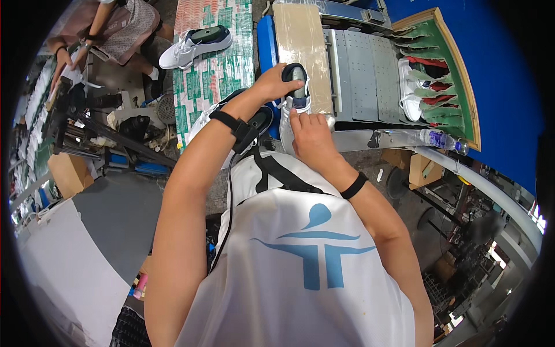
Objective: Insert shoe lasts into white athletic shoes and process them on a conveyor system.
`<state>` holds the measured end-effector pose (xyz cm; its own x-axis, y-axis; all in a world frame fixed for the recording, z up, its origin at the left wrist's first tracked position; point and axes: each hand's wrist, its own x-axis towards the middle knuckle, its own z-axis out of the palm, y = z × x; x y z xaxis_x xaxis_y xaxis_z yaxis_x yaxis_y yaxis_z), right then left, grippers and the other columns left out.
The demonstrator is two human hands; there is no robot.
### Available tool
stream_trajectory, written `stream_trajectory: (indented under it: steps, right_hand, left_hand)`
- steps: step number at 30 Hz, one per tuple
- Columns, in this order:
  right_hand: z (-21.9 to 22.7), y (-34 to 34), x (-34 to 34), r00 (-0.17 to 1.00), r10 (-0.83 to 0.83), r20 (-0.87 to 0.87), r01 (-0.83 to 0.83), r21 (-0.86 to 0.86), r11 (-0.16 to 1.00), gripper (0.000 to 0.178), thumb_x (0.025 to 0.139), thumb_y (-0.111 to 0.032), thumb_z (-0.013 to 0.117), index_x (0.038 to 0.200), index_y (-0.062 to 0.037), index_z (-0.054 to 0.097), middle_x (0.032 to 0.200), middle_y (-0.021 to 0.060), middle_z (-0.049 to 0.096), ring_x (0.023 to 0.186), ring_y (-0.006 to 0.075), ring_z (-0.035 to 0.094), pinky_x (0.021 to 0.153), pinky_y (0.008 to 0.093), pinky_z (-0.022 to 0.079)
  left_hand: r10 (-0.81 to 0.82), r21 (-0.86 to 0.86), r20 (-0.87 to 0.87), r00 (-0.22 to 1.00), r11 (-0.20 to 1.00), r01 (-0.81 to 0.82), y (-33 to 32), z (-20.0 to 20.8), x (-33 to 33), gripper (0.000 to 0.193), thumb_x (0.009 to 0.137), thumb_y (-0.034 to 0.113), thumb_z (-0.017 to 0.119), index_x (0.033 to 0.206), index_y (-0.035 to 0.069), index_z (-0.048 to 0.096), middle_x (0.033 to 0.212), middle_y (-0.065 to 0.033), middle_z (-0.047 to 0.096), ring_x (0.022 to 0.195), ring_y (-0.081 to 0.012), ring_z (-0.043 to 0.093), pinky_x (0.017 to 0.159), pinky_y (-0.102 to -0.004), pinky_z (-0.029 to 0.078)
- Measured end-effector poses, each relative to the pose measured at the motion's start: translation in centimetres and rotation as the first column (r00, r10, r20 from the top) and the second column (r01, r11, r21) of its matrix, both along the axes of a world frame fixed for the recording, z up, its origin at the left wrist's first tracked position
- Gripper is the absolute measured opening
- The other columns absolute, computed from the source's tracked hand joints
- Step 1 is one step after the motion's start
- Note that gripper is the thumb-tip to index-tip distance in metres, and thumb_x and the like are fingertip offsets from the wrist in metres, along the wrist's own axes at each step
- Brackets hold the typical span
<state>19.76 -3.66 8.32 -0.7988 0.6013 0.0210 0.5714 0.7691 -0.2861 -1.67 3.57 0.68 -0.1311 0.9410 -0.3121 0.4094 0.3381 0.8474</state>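
Observation:
A white sneaker (287,115) with dark lining lies in front of me, its toe toward my body and a grey shoe-last-like form in its opening. My left hand (273,84) grips its heel collar, thumb across the opening. At the tongue, the curled fingers of my right hand (313,136) pinch the sneaker's edge; the fingertips are partly hidden. Just left of it, partly behind my left forearm, are more white shoes with dark insides (261,120). Farther off, another white sneaker (196,47) rests on a taped board.
The green-and-red patterned taped board (214,87) lies left of a film-wrapped brown board (303,40). On the right, a conveyor (364,75) leads to a green flap curtain (442,69) with a white shoe (409,92) beside it. A plastic bottle (445,140) lies nearby. Another person (124,32) sits at upper left.

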Motion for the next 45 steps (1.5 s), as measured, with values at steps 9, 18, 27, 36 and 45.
stream_trajectory:
  steps: [9, 18, 27, 36, 45]
  right_hand:
    - [1.6, -0.6, -4.4, 0.969, -0.158, -0.188, -0.031, -0.732, 0.68, 0.052, 0.079, -0.006, 0.066, 0.131, 0.0043, 0.064, 0.102, 0.022, 0.07, 0.094, 0.0395, 0.07, 0.087, 0.0457, 0.057]
    - [0.2, 2.1, 3.6, 0.911, -0.376, -0.17, 0.278, -0.421, 0.863, 0.061, 0.078, -0.005, 0.064, 0.138, 0.005, 0.059, 0.106, 0.023, 0.07, 0.101, 0.043, 0.068, 0.093, 0.0516, 0.053]
    - [5.8, -2.8, 11.2, 0.937, -0.348, 0.041, 0.312, -0.547, 0.777, 0.062, 0.077, -0.003, 0.065, 0.139, 0.0024, 0.06, 0.115, 0.0226, 0.068, 0.109, 0.0407, 0.066, 0.1, 0.0532, 0.048]
    - [-0.8, -0.1, 1.3, 0.972, -0.129, -0.198, 0.085, -0.216, 0.973, 0.061, 0.074, -0.003, 0.067, 0.134, 0.0092, 0.058, 0.103, 0.0205, 0.066, 0.098, 0.0413, 0.065, 0.089, 0.0547, 0.049]
    - [2.0, -0.8, 4.5, 0.948, -0.263, -0.181, 0.118, -0.567, 0.815, 0.065, 0.075, -0.002, 0.067, 0.139, 0.0039, 0.059, 0.108, 0.0214, 0.068, 0.102, 0.04, 0.065, 0.093, 0.0503, 0.051]
  left_hand:
    - [-0.074, -0.094, 0.256, 0.964, 0.99, 0.101, 0.8, 0.4, -0.2, 0.087, 0.085, 0.039, 0.094, 0.149, -0.006, 0.056, 0.131, -0.0225, 0.073, 0.119, -0.0287, 0.071, 0.102, -0.0382, 0.056]
    - [-0.017, -0.223, 0.232, 0.973, 0.972, 0.071, 1.4, -2.6, 1.8, 0.121, 0.081, 0.056, 0.087, 0.164, -0.01, 0.027, 0.141, -0.0298, 0.066, 0.123, -0.0356, 0.07, 0.1, -0.0392, 0.058]
    - [-0.081, -0.175, 0.034, 0.996, 0.981, 0.085, 1.6, -2.0, 2.2, 0.114, 0.081, 0.057, 0.08, 0.159, -0.013, 0.033, 0.138, -0.0323, 0.066, 0.123, -0.0405, 0.071, 0.103, -0.0406, 0.056]
    - [-0.046, -0.2, 0.08, 0.996, 0.978, 0.061, 2.0, -1.5, 3.1, 0.106, 0.08, 0.052, 0.082, 0.153, -0.01, 0.036, 0.125, -0.0298, 0.071, 0.11, -0.0363, 0.074, 0.094, -0.0401, 0.059]
    - [-0.045, -0.2, 0.071, 0.996, 0.978, 0.058, 2.1, -4.3, 2.8, 0.115, 0.079, 0.057, 0.082, 0.156, -0.012, 0.031, 0.133, -0.0335, 0.068, 0.122, -0.0388, 0.071, 0.1, -0.0398, 0.058]
